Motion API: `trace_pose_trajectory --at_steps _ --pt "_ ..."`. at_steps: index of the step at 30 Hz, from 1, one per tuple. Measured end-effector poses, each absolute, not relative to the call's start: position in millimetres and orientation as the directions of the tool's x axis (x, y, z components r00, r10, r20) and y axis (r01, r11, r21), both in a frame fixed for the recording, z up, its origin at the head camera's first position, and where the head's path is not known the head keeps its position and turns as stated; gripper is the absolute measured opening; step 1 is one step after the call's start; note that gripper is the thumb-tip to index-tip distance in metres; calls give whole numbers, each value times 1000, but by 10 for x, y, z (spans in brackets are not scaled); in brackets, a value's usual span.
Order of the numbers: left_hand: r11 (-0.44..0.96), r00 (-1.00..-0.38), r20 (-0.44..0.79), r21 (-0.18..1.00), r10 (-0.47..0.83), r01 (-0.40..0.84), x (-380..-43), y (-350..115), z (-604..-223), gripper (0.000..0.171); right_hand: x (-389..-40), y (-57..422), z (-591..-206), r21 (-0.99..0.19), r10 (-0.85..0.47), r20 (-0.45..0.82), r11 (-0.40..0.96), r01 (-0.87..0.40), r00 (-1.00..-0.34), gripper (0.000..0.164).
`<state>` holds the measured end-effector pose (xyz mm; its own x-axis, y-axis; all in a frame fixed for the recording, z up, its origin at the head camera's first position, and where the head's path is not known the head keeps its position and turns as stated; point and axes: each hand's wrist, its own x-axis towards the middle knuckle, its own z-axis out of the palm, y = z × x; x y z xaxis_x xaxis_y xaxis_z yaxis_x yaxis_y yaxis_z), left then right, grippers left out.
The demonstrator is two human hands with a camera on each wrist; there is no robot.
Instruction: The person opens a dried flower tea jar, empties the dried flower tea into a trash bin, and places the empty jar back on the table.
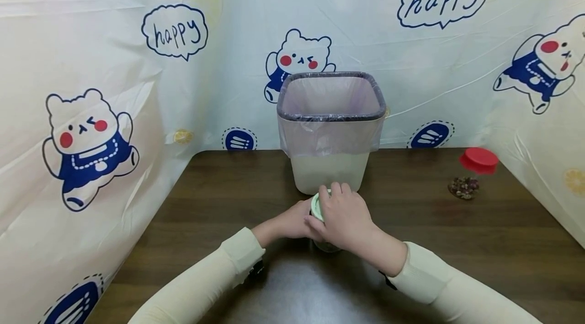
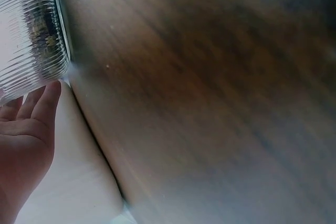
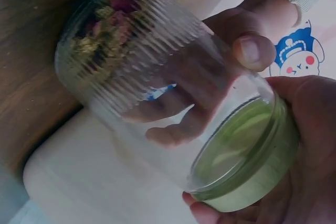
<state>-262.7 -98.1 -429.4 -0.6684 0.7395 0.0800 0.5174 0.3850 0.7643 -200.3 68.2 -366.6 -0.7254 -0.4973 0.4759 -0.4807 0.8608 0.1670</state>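
A clear ribbed jar (image 3: 139, 82) stands on the dark wooden table, with dried flowers (image 3: 113, 22) in its lower part and a pale green lid (image 3: 252, 171) at its top. My left hand (image 1: 292, 221) grips the side of the jar, and its fingers show through the clear wall in the right wrist view. From above, my right hand (image 1: 345, 217) holds the green lid, fingers curled over its edge. In the head view both hands hide most of the jar. The left wrist view shows the jar's ribbed base (image 2: 37, 35) by the fingertips.
Just behind the hands stands a pale waste bin (image 1: 331, 171) lined with a translucent bag. To the right, a second jar with a red lid (image 1: 479, 160) holds dried flowers (image 1: 463, 188). A printed cloth (image 1: 228, 75) hangs around the table (image 1: 219, 192).
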Motion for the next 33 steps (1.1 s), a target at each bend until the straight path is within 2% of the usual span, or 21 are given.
trace_pose_trajectory --at_steps 3,7,19,23,27,33 --pt "395 -685 63 776 726 491 -2623 -973 -4287 71 -2042 706 -3687 190 -534 487 837 -513 -691 59" --pt "390 -688 52 792 724 470 -2622 -966 -4276 71 -2083 756 -3677 172 -575 449 806 -566 -684 58" --pt "386 -697 46 806 715 449 -2610 -968 -4287 71 -2261 962 -3681 -18 -705 394 636 -772 -590 58" --pt "381 -691 47 807 721 451 -2618 -972 -4300 69 -2326 1033 -3638 -96 -750 348 568 -817 -563 58" --pt "370 -685 44 814 728 447 -2621 -977 -4310 65 -2371 1077 -3617 -137 -796 333 489 -861 -505 58" --pt "311 -657 93 826 748 471 -2622 -967 -4311 60 -2399 1097 -3612 -199 -833 326 401 -894 -446 50"
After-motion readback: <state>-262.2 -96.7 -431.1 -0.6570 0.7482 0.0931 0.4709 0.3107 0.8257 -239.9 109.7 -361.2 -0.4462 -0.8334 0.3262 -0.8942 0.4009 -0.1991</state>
